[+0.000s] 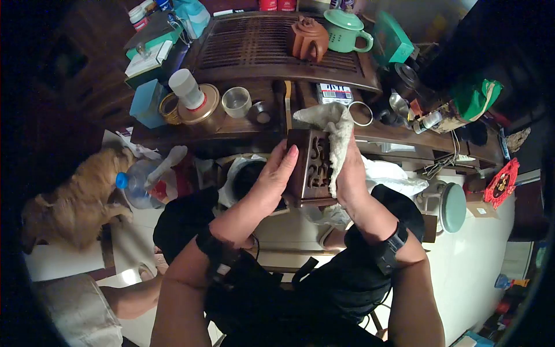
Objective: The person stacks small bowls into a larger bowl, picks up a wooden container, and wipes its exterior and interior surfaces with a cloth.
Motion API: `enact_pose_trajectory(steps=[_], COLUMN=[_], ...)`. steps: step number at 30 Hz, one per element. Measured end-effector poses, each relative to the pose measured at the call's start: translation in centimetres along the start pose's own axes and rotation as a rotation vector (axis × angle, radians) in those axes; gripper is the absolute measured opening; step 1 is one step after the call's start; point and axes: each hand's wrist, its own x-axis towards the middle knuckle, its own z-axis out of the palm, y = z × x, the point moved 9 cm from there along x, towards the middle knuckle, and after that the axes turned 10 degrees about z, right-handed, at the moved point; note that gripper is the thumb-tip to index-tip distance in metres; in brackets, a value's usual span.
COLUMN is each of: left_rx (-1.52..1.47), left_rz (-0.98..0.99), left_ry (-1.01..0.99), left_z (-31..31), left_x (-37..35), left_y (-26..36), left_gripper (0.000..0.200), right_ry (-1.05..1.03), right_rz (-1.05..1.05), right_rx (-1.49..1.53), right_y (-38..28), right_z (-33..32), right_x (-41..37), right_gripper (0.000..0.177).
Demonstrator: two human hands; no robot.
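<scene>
My left hand (276,176) grips the left side of a dark brown wooden box (302,182) with curling cut-out carving on its face; the thumb lies along the upper edge. Against the box's right side, my right hand (350,176) holds a cream cloth (337,122). The cloth drapes over the top right corner and hangs down that side. Both hands are above my lap, just in front of the table edge. The fingers behind the box and under the cloth are mostly hidden.
A slatted tea tray (248,43) carries a brown clay teapot (308,37) and a green lidded mug (345,32). Nearer stand a glass cup (236,102) and a round tin (202,110). A dog (81,194) lies left beside a large plastic bottle (141,184). Another person's leg (136,298) shows lower left.
</scene>
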Motion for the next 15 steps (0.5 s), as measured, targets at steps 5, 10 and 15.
enact_pose_trajectory(steps=[5, 10, 15], left_rx=[-0.492, -0.228, 0.06], left_rz=[-0.305, -0.123, -0.112], left_ry=[-0.113, -0.141, -0.134], left_z=[2.0, -0.1, 0.7], left_x=[-0.8, 0.2, -0.6], left_y=[-0.9, 0.1, -0.9], left_gripper=[0.07, 0.057, 0.067], right_ry=[-0.163, -0.354, -0.017], right_rz=[-0.592, -0.879, -0.84], right_rx=[-0.971, -1.69, -1.332], right_y=[-3.3, -1.9, -5.4], right_z=[3.6, 8.3, 5.6], right_x=[-2.3, -5.8, -4.0], right_gripper=[0.07, 0.062, 0.04])
